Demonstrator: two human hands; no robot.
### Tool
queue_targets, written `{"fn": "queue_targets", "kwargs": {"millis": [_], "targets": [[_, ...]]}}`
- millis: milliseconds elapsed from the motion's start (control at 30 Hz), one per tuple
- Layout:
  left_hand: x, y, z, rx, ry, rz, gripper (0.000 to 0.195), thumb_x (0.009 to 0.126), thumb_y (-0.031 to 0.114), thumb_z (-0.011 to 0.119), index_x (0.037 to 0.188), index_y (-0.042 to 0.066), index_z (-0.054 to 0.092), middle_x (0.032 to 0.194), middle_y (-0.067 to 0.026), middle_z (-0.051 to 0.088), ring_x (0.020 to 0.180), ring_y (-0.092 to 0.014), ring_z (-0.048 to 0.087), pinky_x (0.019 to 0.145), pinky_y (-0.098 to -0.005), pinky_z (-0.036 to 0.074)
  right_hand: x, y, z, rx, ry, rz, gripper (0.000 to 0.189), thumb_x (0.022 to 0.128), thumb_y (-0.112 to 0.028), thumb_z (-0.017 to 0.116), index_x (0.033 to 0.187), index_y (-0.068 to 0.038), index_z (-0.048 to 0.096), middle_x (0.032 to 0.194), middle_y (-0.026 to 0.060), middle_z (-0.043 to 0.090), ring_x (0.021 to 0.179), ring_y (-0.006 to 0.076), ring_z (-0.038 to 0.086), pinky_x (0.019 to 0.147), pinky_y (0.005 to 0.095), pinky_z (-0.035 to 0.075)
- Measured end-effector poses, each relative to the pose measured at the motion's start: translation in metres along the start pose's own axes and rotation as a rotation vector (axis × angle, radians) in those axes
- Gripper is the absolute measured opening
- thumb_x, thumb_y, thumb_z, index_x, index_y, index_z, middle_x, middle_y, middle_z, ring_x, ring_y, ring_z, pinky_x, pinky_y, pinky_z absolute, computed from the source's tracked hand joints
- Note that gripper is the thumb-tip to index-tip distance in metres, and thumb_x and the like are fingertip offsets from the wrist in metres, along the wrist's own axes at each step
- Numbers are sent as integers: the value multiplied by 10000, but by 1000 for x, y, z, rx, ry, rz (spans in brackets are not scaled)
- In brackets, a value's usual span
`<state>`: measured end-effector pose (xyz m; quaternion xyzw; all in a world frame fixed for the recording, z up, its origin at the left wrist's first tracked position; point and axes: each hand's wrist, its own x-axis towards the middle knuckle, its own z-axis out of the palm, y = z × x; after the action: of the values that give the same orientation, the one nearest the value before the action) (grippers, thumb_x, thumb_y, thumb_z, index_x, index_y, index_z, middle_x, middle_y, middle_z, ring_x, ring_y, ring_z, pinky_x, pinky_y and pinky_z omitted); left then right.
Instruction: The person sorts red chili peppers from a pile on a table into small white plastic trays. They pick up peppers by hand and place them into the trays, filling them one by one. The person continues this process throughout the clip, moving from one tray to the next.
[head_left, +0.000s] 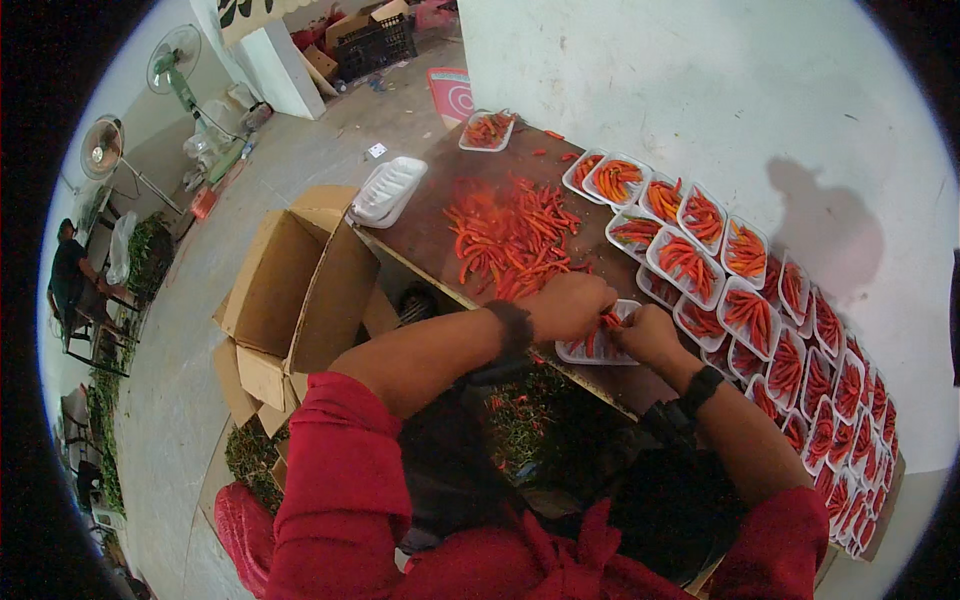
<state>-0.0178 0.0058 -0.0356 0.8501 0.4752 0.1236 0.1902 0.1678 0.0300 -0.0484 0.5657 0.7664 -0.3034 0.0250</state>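
Note:
Just over a white foam tray (600, 354) at the table's near edge, my two hands are close together. My left hand (574, 304) is curled at the tray's left side, its fingertips partly hidden. Facing it, my right hand (651, 331) bends its fingers inward over the tray's far right part. Red chili peppers (611, 321) are gripped between the hands, and a few more lie in the tray below. Beyond my left hand spreads a loose heap of red chili peppers (517, 232) on the brown tabletop (420, 217).
Filled chili trays (750, 319) stand stacked along the wall at right. Another filled tray (486, 132) sits at the far corner. Nested foam trays (388, 191) rest at the left edge beside an open cardboard box (270, 285). A person (75, 270) sits far left near standing fans (103, 148).

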Motion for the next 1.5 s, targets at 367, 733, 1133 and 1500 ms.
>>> {"fn": "queue_targets", "kwargs": {"millis": [367,733,1133,1500], "targets": [[0,3,1,48,59,56,131,724,141,626,821,79,688,789,-158,643,763,-352,644,654,-461,508,-3,1,2,-26,87,-39,264,707,-272,734,691,-9,711,649,163,660,629,277,666,610,394,503],[1,6,-5,101,-37,30,180,685,114,659,863,84,669,861,-154,619,843,-339,623,713,-447,501,-8,-4,-6,-30,-1,-37,464,754,-437,686,801,25,700,838,226,673,829,370,666,713,433,512],[-58,-99,-68,126,275,-257,258,796,247,610,1002,104,672,884,-146,667,834,-352,634,756,-434,501,-12,-2,-22,-86,54,-196,526,741,-534,660,724,-10,707,750,209,664,744,363,659,673,461,508],[-89,-141,-53,154,141,-574,190,622,150,700,792,71,674,849,-158,669,831,-358,643,734,-466,501,-13,-9,-24,-41,51,-181,475,762,-498,653,737,-26,700,786,218,660,780,398,645,697,490,502]]}}
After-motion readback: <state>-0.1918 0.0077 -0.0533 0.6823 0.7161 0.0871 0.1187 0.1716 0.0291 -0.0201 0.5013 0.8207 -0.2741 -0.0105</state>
